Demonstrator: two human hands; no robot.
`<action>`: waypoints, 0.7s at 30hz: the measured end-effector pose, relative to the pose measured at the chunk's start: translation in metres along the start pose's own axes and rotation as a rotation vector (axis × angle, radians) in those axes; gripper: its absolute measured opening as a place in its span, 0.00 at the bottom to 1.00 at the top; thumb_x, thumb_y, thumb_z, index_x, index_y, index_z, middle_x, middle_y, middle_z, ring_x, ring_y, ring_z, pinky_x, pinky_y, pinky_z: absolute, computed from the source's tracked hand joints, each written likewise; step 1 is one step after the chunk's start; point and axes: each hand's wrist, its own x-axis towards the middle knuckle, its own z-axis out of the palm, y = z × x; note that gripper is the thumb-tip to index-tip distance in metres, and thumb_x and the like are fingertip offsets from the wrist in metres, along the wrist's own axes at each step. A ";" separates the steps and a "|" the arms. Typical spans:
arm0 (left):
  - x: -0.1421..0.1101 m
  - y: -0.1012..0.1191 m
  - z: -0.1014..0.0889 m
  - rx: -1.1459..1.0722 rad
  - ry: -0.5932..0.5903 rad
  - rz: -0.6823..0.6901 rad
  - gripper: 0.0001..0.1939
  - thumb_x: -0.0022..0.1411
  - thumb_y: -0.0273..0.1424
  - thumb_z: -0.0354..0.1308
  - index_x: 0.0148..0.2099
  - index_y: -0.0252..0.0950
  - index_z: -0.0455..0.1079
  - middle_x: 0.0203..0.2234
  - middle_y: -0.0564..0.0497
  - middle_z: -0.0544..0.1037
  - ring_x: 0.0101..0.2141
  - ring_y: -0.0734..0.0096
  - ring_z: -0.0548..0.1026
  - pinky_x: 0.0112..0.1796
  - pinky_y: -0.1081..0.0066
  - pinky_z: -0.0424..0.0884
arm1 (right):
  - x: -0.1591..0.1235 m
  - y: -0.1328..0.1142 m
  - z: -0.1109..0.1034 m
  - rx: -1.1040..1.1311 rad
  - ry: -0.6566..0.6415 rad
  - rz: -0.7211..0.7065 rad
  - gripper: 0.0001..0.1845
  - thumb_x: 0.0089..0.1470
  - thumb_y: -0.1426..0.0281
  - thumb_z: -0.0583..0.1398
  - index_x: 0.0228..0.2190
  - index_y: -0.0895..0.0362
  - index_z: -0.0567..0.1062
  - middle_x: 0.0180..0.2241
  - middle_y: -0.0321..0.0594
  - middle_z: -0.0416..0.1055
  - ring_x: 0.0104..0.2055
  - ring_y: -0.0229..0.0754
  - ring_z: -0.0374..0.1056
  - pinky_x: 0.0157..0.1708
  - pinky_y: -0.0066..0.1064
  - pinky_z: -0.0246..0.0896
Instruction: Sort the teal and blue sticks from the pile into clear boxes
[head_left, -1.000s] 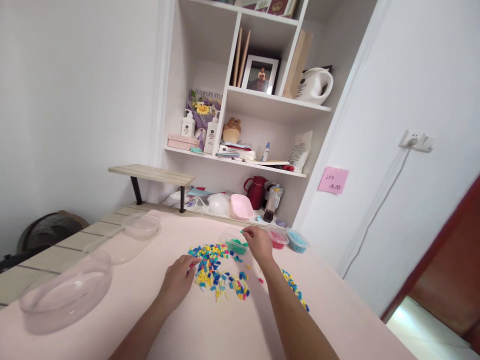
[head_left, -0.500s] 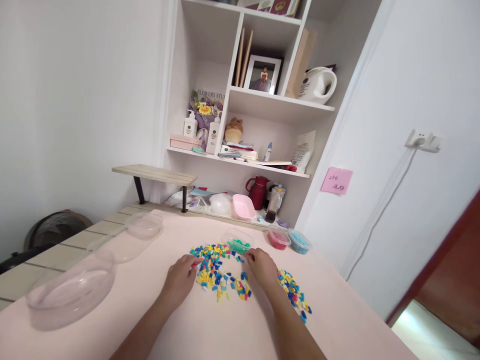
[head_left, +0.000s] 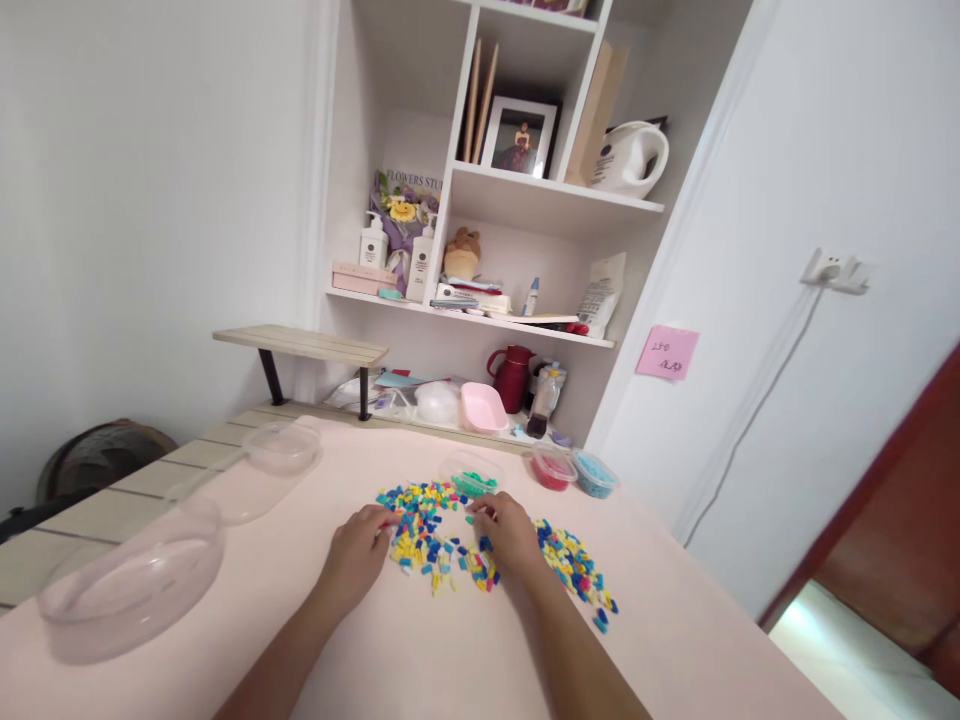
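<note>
A heap of small coloured pieces (head_left: 427,535), yellow, blue, green and red, lies on the pink table top (head_left: 450,660). My left hand (head_left: 358,558) rests at the heap's left edge, its fingers pinched together at a small red piece. My right hand (head_left: 511,532) lies on the heap's right side with its fingers curled down into the pieces; what they hold is hidden. More pieces (head_left: 576,572) spread out to the right of that hand. Just behind the heap stands a clear tub with green pieces (head_left: 472,482).
A tub of red pieces (head_left: 551,468) and a tub of blue pieces (head_left: 596,476) stand at the back right. Clear empty tubs (head_left: 282,449) (head_left: 131,592) sit on the left. Behind are a shelf unit (head_left: 525,200), a pink dish (head_left: 484,408) and a red jug (head_left: 514,378).
My right hand has come back from over the green tub and dropped onto the heap. My left hand has stayed at the heap's left edge.
</note>
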 end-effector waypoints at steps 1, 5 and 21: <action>0.000 0.000 0.000 0.000 0.005 0.002 0.18 0.62 0.25 0.47 0.45 0.43 0.77 0.46 0.50 0.79 0.49 0.67 0.75 0.53 0.62 0.68 | 0.000 0.000 0.000 -0.003 0.001 0.004 0.16 0.58 0.71 0.55 0.39 0.48 0.82 0.40 0.37 0.76 0.42 0.40 0.72 0.38 0.26 0.59; -0.001 -0.001 0.000 -0.002 0.017 0.009 0.17 0.62 0.26 0.48 0.44 0.44 0.77 0.45 0.51 0.80 0.48 0.67 0.75 0.52 0.63 0.69 | -0.001 -0.002 0.000 -0.036 -0.006 0.016 0.11 0.55 0.68 0.59 0.35 0.49 0.82 0.39 0.36 0.76 0.40 0.41 0.71 0.36 0.27 0.57; 0.001 -0.003 0.002 0.009 -0.001 0.006 0.18 0.61 0.24 0.47 0.43 0.43 0.77 0.45 0.50 0.79 0.49 0.67 0.75 0.53 0.63 0.68 | 0.028 -0.008 -0.035 -0.046 0.152 -0.036 0.12 0.59 0.67 0.57 0.37 0.50 0.81 0.40 0.38 0.77 0.41 0.42 0.71 0.38 0.29 0.58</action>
